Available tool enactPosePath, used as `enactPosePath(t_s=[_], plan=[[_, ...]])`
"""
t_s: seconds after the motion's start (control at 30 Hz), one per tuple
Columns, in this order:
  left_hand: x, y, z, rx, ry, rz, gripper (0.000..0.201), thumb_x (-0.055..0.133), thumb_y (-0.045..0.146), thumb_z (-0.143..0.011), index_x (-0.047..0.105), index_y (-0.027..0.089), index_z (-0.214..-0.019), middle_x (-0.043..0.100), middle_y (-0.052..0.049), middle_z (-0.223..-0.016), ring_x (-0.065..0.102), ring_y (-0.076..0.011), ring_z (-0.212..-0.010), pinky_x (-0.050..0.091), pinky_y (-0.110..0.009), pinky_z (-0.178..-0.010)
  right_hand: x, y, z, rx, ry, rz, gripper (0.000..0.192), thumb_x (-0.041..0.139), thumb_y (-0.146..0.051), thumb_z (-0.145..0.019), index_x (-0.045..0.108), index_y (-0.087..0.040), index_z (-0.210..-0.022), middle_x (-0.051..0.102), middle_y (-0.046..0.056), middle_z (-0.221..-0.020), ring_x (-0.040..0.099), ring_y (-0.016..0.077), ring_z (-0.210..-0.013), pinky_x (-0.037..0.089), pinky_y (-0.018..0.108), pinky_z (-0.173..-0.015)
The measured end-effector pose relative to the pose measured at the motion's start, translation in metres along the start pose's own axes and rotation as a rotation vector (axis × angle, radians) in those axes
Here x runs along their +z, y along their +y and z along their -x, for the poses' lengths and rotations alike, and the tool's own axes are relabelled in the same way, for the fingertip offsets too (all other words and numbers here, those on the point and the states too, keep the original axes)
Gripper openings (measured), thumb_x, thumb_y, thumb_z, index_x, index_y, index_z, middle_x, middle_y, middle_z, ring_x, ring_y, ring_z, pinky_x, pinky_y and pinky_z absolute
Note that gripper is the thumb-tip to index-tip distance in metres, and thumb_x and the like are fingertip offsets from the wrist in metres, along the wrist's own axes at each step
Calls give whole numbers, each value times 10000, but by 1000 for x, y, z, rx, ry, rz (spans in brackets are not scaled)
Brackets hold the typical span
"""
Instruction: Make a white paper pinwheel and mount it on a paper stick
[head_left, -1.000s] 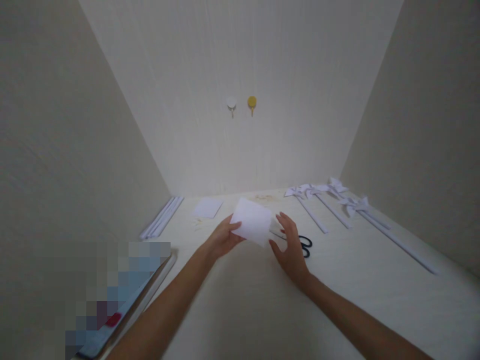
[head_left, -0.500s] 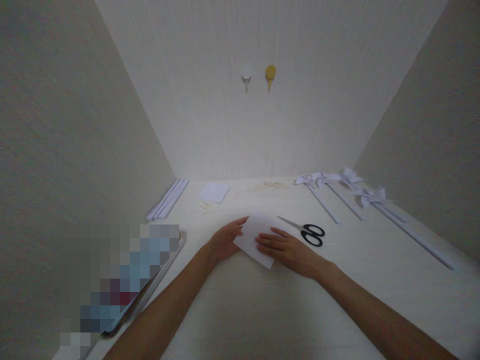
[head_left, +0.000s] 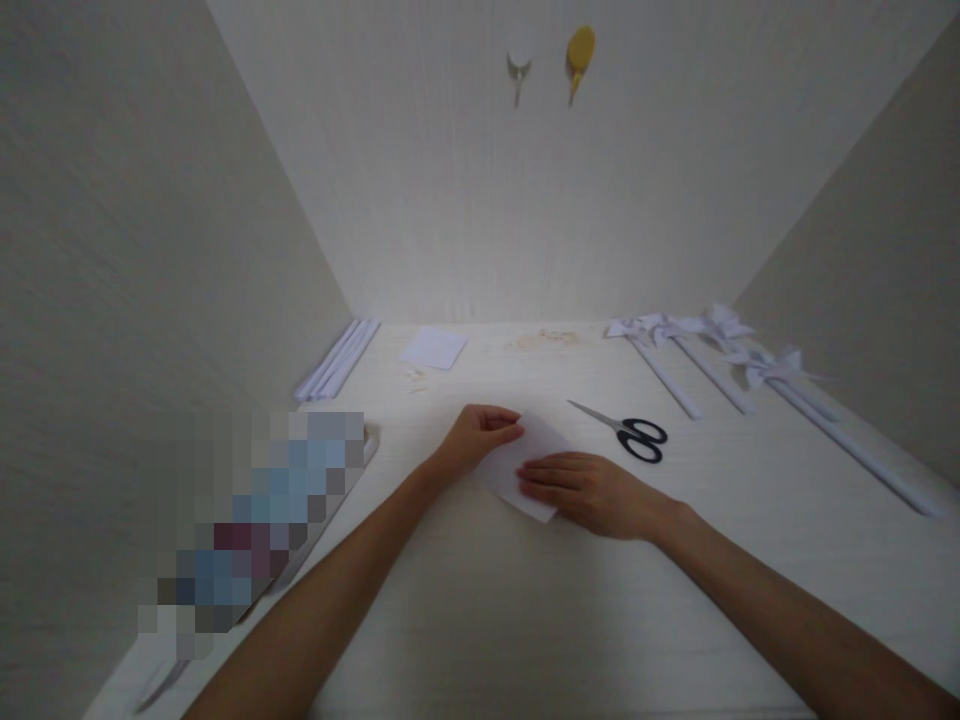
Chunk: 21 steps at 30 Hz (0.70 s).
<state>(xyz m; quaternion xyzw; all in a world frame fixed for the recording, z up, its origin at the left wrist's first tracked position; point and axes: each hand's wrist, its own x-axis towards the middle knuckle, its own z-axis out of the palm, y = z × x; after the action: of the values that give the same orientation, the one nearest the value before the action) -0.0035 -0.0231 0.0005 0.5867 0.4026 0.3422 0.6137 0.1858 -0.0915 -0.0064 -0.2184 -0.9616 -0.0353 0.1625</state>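
White paper sheet (head_left: 534,462) lies flat mid-table, pinned under both my hands.

Rolled paper sticks (head_left: 336,358) sit far left; my left hand (head_left: 474,441) curls over the sheet's left corner, my right hand (head_left: 592,491) presses flat on it. I'd judge steady, even pressure keeps edges aligned; scissors (head_left: 628,433) and pinwheels (head_left: 705,335) lie right.

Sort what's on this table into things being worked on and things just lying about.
In hand: white paper sheet, pressed flat by left hand and right hand.

Lying about: scissors, small paper square, paper pinwheels, rolled paper sticks.
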Motion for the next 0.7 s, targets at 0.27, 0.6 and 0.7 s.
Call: enactPosePath(t_s=[0.27,0.6,0.7], plan=[[5,-3,1,94,109,-120,277,712,265,-520,662,117,-748,653,-28,-623,566,-114,-536,442,-223,-513,-2,-7,0,-5,47,-81,253,406,-204,-852,611,-182,-997,641,73,-1035,574,169,-988,482,307,-816],[14,3,3,115,92,-241,158,662,261,-590,673,117,-653,659,-35,-608,577,-125,-553,441,-222,-525,-9,-18,-3,147,14,-240,247,370,-214,-863,593,-164,-959,670,67,-928,624,144,-823,495,257,-718],[14,3,3,107,104,-253,162,659,268,-596,678,121,-662,666,-37,-612,579,-122,-549,439,-217,-522,-10,-19,-4,316,142,-363,188,422,-226,-843,585,-170,-919,651,55,-883,605,128,-776,480,237,-683]])
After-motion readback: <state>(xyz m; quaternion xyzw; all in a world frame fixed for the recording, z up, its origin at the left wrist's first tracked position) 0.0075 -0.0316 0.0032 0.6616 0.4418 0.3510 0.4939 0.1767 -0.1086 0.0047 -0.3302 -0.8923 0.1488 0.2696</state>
